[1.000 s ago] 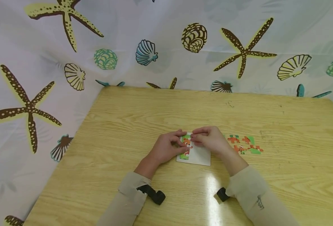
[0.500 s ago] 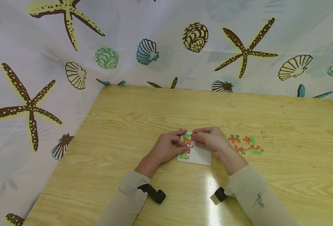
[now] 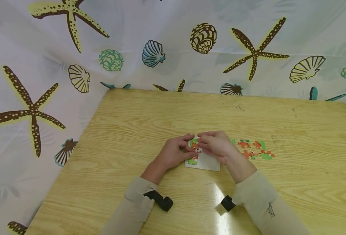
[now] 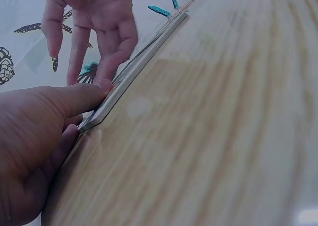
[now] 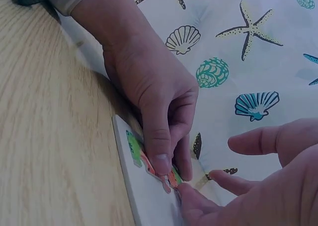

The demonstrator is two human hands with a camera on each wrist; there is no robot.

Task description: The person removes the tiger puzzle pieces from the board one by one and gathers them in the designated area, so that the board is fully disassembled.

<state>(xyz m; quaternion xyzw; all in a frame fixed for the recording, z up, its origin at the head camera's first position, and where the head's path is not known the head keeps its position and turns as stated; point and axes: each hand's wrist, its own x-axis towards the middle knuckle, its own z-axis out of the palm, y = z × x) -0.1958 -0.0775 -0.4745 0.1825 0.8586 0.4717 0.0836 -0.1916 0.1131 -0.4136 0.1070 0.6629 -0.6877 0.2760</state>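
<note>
A white square puzzle board (image 3: 209, 162) lies on the table, with picture pieces (image 3: 194, 161) in green and orange along its left side, showing an animal's face. My left hand (image 3: 173, 151) holds the board's left edge, its thumb (image 5: 159, 159) pressing on the pieces. Over the upper part of the board, my right hand (image 3: 218, 145) has its fingers loosely extended leftward. In the right wrist view one of its fingertips (image 5: 191, 198) touches beside the pieces; its other fingers stand apart. Hands hide the upper part of the picture.
Several loose orange and green puzzle pieces (image 3: 258, 150) lie right of the board. The wooden table (image 3: 149, 111) meets a curtain (image 3: 175, 39) with starfish and shells at its back and left. Black wrist cameras (image 3: 228, 203) hang by both sleeves.
My right hand has shifted slightly left over the pieces, and its wrist has turned a little. My left hand stays at the board's left edge.
</note>
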